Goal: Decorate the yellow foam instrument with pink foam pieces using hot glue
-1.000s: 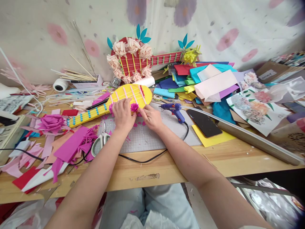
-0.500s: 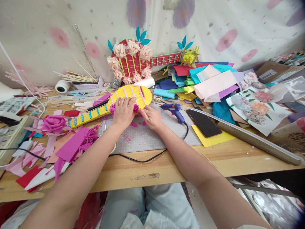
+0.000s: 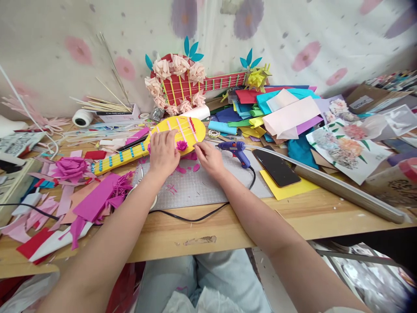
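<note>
A yellow toy guitar (image 3: 193, 127) lies on the grey cutting mat (image 3: 195, 189), with pink strips, white strings and a blue-banded neck pointing left. My left hand (image 3: 163, 152) rests over the lower edge of its body, fingers stretched out. A magenta paper flower (image 3: 182, 145) shows just right of those fingers; more magenta is partly covered by the hand. My right hand (image 3: 209, 157) is beside the guitar's lower right edge, fingers drawn together; anything between them is too small to make out. Magenta paper scraps (image 3: 196, 168) lie between my hands. A blue glue gun (image 3: 237, 152) sits right of my right hand.
A red flowered guitar (image 3: 176, 89) stands against the curtain. Coloured paper (image 3: 289, 113) is piled at back right. A black phone (image 3: 278, 167) lies on yellow paper, beside a long bar (image 3: 345, 191). Pink paper (image 3: 96, 195) covers the left; the glue gun's cord (image 3: 192, 220) crosses the front.
My right hand has drawn slightly right, away from the magenta flower, which now shows more fully. My left hand has shifted slightly left on the guitar body. The view has shifted a little.
</note>
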Demonstrator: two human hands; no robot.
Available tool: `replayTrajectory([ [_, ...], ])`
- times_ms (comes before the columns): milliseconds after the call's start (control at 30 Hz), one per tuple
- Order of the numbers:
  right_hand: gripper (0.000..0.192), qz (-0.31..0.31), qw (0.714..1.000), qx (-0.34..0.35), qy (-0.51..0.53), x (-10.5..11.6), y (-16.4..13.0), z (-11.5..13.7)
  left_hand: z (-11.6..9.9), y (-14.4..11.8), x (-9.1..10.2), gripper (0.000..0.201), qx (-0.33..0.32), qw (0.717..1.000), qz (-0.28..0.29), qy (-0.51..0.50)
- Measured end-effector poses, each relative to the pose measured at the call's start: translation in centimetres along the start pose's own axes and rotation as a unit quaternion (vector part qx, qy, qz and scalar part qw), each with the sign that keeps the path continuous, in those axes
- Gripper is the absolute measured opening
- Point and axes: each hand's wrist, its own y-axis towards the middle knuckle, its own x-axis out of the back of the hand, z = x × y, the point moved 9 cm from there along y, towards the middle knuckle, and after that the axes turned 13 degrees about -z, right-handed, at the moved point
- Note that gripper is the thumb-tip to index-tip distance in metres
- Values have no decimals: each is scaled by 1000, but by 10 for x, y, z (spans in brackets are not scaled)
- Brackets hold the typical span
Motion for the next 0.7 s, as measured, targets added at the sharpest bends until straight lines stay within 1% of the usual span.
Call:
replayTrajectory([
  [67,17,-11,1000,-24,3,8,3,-2,3,-2,11,52,23,999,-39,-17],
  [133,10,-8,999,-45,6,16,4,-5,1,-8,21,47,31,996,-78,-29],
  [167,7,0,999,-48,6,20,4,-6,-4,-13,23,43,21,995,-86,-37],
  [200,7,11,999,-48,6,24,4,-8,-11,-19,21,39,1,996,-82,-47],
  [233,8,27,999,-45,5,26,2,-11,-21,-27,16,36,-32,996,-60,-63],
  [300,9,59,998,-36,-1,29,-4,-19,-43,-44,-1,32,-98,990,14,-98],
  [333,10,73,997,-33,-4,30,-8,-24,-50,-52,-11,32,-115,986,54,-104],
  [367,10,85,996,-32,-7,31,-12,-30,-54,-59,-20,31,-118,984,84,-100],
  [433,10,104,994,-34,-6,30,-20,-41,-54,-66,-33,28,-105,984,120,-79],
  [500,11,120,992,-39,-6,28,-26,-49,-47,-68,-42,26,-77,985,141,-58],
  [600,15,128,991,-39,-23,29,-26,-53,-35,-70,-51,27,-35,984,170,-40],
  [700,26,133,990,-43,-29,36,-22,-52,-28,-71,-55,25,-8,982,183,-37],
])
